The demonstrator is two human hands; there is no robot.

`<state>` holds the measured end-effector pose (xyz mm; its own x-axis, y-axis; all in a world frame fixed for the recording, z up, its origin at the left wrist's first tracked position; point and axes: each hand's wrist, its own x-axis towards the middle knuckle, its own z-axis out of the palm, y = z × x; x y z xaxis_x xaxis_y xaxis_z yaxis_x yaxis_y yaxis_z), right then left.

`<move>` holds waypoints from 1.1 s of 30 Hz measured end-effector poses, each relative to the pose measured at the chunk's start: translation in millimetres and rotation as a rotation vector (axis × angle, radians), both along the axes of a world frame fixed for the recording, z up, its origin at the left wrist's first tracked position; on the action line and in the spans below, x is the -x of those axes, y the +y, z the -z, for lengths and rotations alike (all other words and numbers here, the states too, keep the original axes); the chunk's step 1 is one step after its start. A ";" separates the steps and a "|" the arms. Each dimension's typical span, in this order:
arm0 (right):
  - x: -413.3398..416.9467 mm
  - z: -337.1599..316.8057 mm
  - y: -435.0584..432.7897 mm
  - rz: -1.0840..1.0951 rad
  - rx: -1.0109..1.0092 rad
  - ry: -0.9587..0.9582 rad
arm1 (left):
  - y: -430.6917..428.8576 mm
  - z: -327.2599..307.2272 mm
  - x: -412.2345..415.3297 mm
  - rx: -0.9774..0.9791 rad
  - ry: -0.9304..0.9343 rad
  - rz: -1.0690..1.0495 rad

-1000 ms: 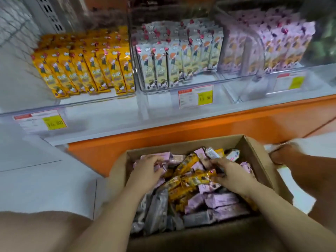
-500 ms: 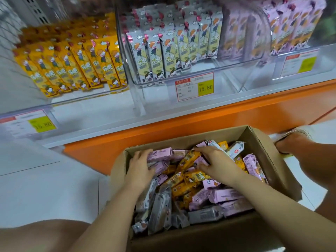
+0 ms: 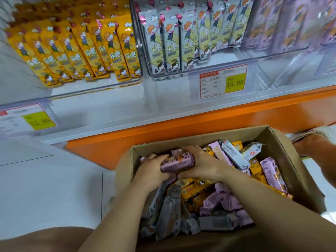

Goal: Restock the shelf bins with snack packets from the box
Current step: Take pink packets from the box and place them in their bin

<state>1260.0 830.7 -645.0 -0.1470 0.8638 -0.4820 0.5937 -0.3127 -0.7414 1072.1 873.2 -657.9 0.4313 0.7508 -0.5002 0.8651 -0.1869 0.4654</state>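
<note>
The floor [image 3: 45, 188] is pale tile and fills the frame from seven to nine o'clock. Across the middle runs the orange base [image 3: 181, 128] of a shelf unit, with a white ledge above it. On the ledge stand clear shelf bins: yellow packets [image 3: 81, 51] lean in rows at ten o'clock, grey-white packets [image 3: 181, 39] stand at twelve, and pale purple ones [image 3: 291, 20] sit blurred at two. A price tag [image 3: 223, 80] with a yellow patch hangs on the middle bin's front, and a second tag [image 3: 27, 119] sits at nine o'clock.

The open cardboard box [image 3: 283, 148] rests on the floor at five o'clock, close against the orange base. It is heaped with loose purple, yellow and grey packets. A sandalled foot [image 3: 312, 140] shows just past the box's three o'clock wall.

Both forearms reach in from six o'clock. The left hand [image 3: 152, 170] and right hand [image 3: 203, 164] meet near the box's eleven o'clock corner and clasp a purple packet [image 3: 177, 161] between them. The left fingers curl over its left end. The right palm covers its right end, fingers spread forward. The packet sits just above the heap, inside the box; whether more packets are stacked under it cannot be told.
</note>
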 end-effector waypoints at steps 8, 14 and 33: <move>4.6 -6.5 5.1 -0.118 -0.080 -0.256 | 2.6 -12.0 -0.9 0.312 -0.009 0.054; 6.2 -0.9 5.8 -0.230 -0.118 -0.303 | -2.6 -2.2 -1.2 0.243 0.082 0.054; -15.7 -66.5 -2.6 -0.161 -0.265 -0.162 | -7.5 -61.3 -10.6 0.004 -0.386 -0.052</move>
